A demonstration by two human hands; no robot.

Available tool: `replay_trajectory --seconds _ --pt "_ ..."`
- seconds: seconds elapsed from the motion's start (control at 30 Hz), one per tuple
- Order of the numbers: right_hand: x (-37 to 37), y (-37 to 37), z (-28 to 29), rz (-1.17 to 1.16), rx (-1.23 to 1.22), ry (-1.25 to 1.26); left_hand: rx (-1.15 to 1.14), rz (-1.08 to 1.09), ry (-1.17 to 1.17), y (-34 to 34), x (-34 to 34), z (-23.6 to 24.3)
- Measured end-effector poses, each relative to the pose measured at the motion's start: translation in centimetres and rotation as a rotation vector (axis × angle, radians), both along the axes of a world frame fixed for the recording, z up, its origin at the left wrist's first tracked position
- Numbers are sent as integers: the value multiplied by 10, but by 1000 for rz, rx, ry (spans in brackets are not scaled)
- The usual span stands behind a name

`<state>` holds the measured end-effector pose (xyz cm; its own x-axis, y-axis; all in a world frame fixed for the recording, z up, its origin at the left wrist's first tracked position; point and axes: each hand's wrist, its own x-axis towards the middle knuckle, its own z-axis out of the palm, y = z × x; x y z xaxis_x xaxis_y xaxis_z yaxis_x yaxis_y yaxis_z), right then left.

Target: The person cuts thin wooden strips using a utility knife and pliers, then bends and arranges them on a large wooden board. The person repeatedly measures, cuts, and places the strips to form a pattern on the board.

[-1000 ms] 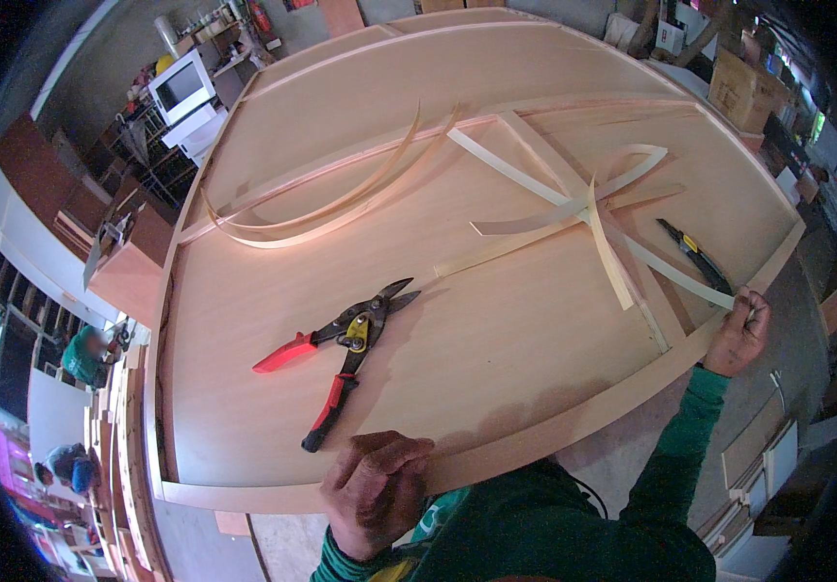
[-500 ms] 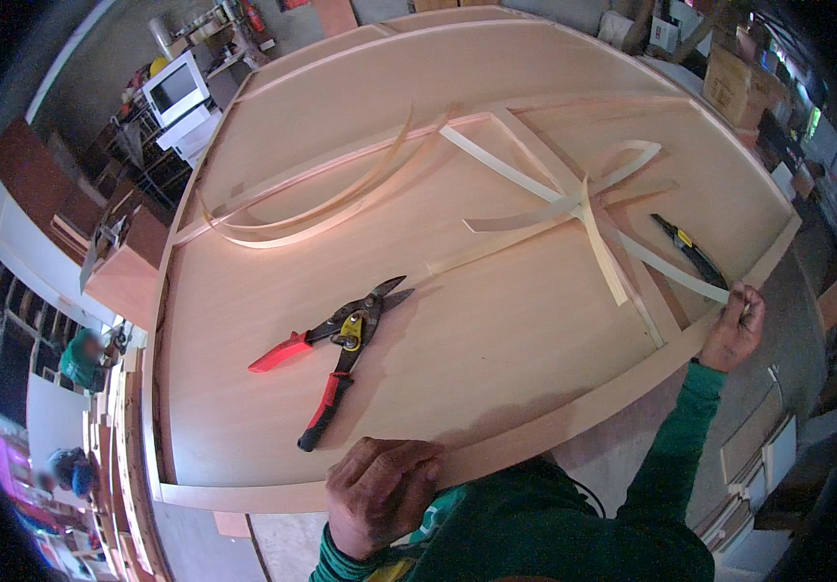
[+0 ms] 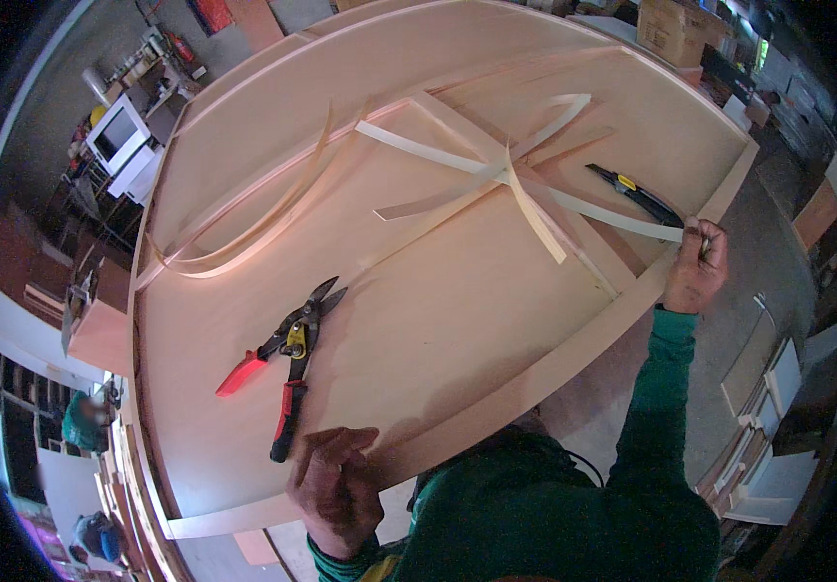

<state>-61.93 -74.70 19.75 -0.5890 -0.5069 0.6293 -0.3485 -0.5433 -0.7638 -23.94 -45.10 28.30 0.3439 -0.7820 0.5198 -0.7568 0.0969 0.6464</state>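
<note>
Green sleeves [image 3: 669, 378] lead to two bare hands at the near side of a wooden panel with a raised rim [image 3: 525, 373]. The left hand [image 3: 337, 493] is loosely curled over that rim with nothing visible in it; whether its fingers press the wood I cannot tell. Just beside it lie red-handled snips [image 3: 296, 339], blades spread, pointing away; a sideways sweep of this hand could knock the handle and swing them round. Further out at the right, the right hand [image 3: 698, 264] pinches the end of a pale strip [image 3: 612, 215] above the rim. The strip runs back across the panel among other thin strips [image 3: 537, 221], so a hard tug might drag these along, or kink it where they cross. A black-and-yellow cutter [image 3: 638, 194] lies close behind the pinched end and could be caught as well; its blade is too small to make out. Beyond, curved strips [image 3: 278, 221] rest near a cross rib [image 3: 316, 160], and a cardboard box [image 3: 672, 31] stands past the far edge.
</note>
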Motion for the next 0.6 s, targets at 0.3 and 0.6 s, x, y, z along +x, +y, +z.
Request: replay_trajectory --seconds 0.3,0.6 --pt "5 7 10 -113 -15 135 76 -96 -72 -2 2 -2" --pt "14 5 9 -105 -34 208 74 -59 -64 4 2 6"
